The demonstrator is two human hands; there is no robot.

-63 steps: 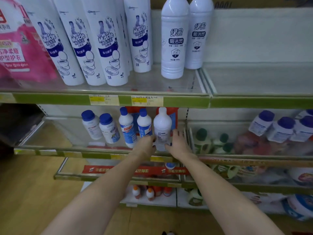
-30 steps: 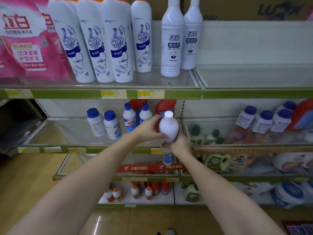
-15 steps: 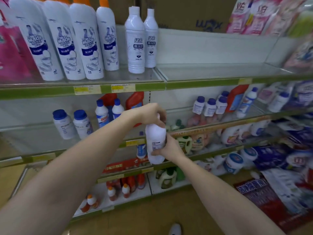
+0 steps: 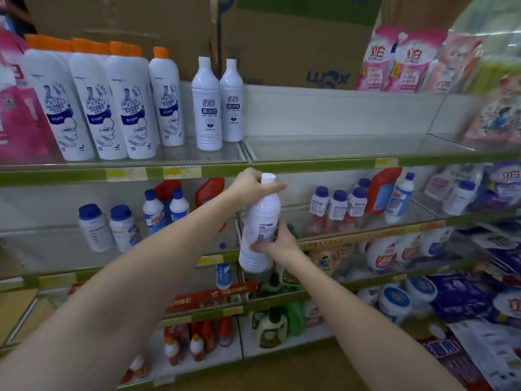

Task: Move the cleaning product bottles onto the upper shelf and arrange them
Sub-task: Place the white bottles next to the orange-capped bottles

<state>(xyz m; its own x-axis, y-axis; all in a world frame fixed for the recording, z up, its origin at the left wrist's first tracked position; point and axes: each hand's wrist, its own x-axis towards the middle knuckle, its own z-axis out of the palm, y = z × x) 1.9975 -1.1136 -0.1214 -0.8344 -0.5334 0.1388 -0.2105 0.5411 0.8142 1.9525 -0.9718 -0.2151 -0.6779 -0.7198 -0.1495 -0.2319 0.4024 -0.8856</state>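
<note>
Setting: shop aisle | Furniture: tiered shelving (image 4: 338, 148) with green front rails (image 4: 310, 166) bearing yellow price tags (image 4: 181, 172), clear dividers between bays | Back: pale panel (image 4: 324, 111) behind upper tier, brown cardboard cartons (image 4: 296, 43) stacked above | Floor: tan, glossy (image 4: 296, 373) | Light: dim, even, greenish cast.

"Mr Muscle" on orange-capped bottles (image 4: 93, 108), "立白" on pink pouches (image 4: 394, 66), "wox" on cardboard box (image 4: 296, 52)
</note>
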